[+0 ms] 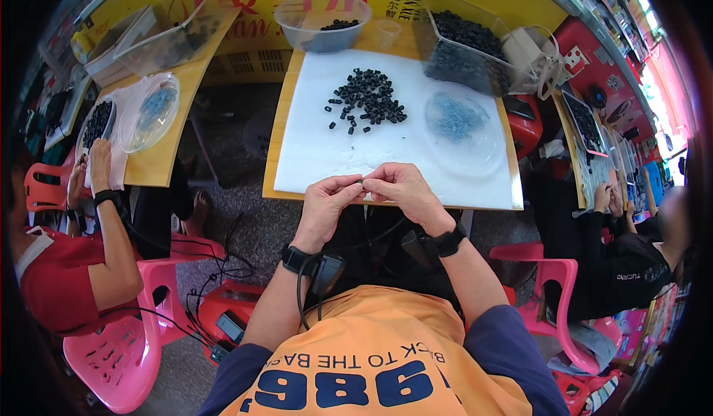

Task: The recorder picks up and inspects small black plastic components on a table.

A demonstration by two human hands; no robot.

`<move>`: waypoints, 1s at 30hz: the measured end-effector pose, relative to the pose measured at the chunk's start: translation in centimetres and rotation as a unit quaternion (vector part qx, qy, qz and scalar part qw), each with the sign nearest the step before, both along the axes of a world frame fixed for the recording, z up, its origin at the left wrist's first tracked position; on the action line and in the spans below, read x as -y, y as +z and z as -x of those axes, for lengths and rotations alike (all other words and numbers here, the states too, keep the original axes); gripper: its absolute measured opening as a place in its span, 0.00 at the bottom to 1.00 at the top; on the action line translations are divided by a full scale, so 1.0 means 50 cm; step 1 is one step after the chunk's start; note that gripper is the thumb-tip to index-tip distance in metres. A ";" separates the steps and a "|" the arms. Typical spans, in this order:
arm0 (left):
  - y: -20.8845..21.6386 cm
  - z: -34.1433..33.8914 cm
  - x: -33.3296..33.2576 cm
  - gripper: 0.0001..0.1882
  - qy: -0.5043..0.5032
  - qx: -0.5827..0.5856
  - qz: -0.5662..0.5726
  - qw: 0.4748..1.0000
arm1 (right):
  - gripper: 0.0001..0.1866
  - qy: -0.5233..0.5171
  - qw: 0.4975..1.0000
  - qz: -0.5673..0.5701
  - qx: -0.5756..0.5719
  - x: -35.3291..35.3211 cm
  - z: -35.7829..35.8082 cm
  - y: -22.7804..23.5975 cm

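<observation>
Just over the near edge of the table, my left hand [327, 202] and my right hand [410, 195] meet with fingertips pinched together. Between them is a small dark part [360, 182], mostly hidden by thumbs and fingers. Beyond the hands, a loose heap of small black cylindrical parts [368, 96] lies on a white foam sheet [312, 148]. To its right, a round clear plastic lid or dish [475, 156] holds many tiny bluish transparent pieces [454, 117].
Behind the heap stand a round clear tub [323, 41] with black parts, a small clear cup [387, 34] and a large clear bin [464, 52] full of black parts. Co-workers sit at tables left and right. Pink chairs [119, 356] flank me, with cables on the floor.
</observation>
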State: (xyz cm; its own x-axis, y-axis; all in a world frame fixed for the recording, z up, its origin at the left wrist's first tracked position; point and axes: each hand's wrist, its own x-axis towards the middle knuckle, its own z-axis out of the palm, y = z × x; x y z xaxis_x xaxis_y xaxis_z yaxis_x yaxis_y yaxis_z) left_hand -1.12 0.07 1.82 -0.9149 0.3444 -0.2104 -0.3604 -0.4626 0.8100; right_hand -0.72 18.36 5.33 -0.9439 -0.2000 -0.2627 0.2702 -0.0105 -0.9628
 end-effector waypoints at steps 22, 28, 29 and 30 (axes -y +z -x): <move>-0.002 -0.001 0.010 0.11 -0.015 0.043 -0.050 0.998 | 0.07 -0.022 0.988 -0.100 -0.112 0.026 -0.024 0.028; -0.006 -0.004 0.002 0.10 -0.031 0.013 0.004 0.999 | 0.08 -0.039 0.961 -0.231 -0.144 0.031 -0.029 0.023; -0.005 -0.004 0.001 0.10 -0.037 0.010 0.013 0.999 | 0.08 -0.047 0.957 -0.246 -0.147 0.032 -0.031 0.024; -0.005 -0.004 0.000 0.10 -0.043 0.008 0.021 0.999 | 0.08 -0.047 0.957 -0.246 -0.147 0.033 -0.032 0.026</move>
State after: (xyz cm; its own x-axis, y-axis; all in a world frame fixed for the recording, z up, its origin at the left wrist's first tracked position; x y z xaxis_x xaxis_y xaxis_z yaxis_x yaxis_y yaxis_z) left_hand -0.91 0.05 1.58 -0.8785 0.4128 -0.2403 -0.4102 -0.3941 0.8224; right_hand 0.86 16.69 6.63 -0.9992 -0.0307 -0.0242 0.0077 0.4519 -0.8921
